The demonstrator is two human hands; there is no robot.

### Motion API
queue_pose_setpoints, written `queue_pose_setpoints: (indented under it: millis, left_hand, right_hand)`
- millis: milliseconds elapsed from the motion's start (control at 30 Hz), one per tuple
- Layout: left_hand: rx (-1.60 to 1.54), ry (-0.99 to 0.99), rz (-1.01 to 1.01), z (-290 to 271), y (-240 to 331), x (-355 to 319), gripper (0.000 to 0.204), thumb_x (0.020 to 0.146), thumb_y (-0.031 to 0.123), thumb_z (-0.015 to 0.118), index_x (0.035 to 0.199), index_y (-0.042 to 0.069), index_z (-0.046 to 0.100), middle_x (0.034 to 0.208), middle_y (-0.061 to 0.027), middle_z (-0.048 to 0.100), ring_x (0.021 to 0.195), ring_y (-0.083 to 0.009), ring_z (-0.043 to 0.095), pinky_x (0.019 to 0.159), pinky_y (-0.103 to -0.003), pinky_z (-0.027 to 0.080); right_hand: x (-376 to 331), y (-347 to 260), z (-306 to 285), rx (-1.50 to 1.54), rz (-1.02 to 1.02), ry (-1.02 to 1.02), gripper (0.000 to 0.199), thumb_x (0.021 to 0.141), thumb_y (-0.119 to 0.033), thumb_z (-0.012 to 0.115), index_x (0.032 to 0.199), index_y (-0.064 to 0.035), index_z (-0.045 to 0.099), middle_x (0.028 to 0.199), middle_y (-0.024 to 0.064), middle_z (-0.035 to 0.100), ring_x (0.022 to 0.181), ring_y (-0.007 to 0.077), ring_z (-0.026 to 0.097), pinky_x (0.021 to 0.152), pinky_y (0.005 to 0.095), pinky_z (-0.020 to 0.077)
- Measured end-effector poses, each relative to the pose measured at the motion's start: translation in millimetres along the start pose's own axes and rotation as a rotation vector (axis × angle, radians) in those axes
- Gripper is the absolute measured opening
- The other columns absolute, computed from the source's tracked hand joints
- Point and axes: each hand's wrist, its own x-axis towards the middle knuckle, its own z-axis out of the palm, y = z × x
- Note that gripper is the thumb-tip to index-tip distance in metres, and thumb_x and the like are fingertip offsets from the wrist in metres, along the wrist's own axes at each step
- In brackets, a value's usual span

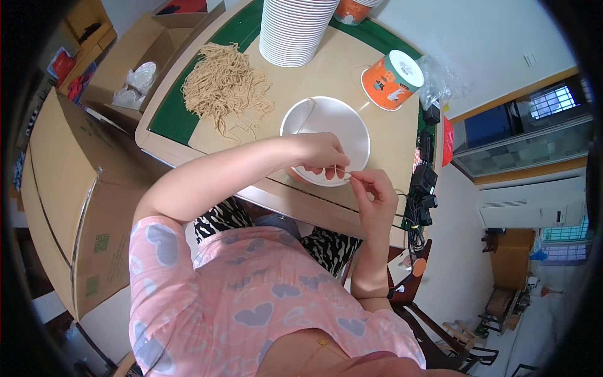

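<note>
A white-lined paper bucket (352,129) stands at the table's near edge, its mouth facing me. A thin beige cord (308,117) hangs over its far left rim into the inside. Above the near rim, my left hand (323,152) has its fingers curled on the cord. My right hand (375,193), just to the right of it, pinches the cord between thumb and forefinger. A short stretch of cord runs between the two hands. Where its end lies, and the near part of the bucket, are hidden by my hands.
A heap of beige cords (226,88) lies at the left. Behind are a tall stack of white buckets (295,31) and an upturned orange-green bucket (391,80). Black adapters and cables (423,182) line the right edge. Cardboard boxes (81,207) stand left of the table.
</note>
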Motion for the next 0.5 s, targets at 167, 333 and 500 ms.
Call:
queue_pose_setpoints:
  millis: [167,333,500]
  left_hand:
    - [0.068,-0.102,-0.047,-2,2,6,0.035,0.089,0.033,0.056,0.072,0.005,0.069,0.060,0.0027,0.046,0.047,-0.0081,0.036,0.041,-0.026,0.028]
    - [-0.083,-0.166,-0.167,-2,2,9,0.036,0.091,0.037,0.057,0.077,0.004,0.066,0.054,0.0068,0.036,0.042,-0.0050,0.029,0.040,-0.024,0.019]
    - [-0.194,-0.241,-0.165,0,-4,15,0.032,0.090,0.033,0.061,0.079,0.003,0.066,0.054,0.0076,0.033,0.043,-0.0042,0.027,0.039,-0.024,0.016]
  right_hand:
    - [-6,8,8,0.000,-0.023,0.018,0.008,0.084,0.003,0.065,0.092,0.0006,0.066,0.086,0.0047,0.065,0.075,0.0083,0.060,0.068,0.0209,0.0475]
    - [-7,-1,13,-0.126,-0.148,0.013,0.010,0.078,0.002,0.071,0.086,-0.0026,0.067,0.093,0.0080,0.060,0.075,0.0149,0.058,0.066,0.0242,0.0478]
    - [-11,-3,17,-0.113,-0.237,0.024,0.013,0.075,0.002,0.073,0.085,-0.0046,0.068,0.097,0.0072,0.055,0.076,0.0153,0.054,0.067,0.0258,0.0471]
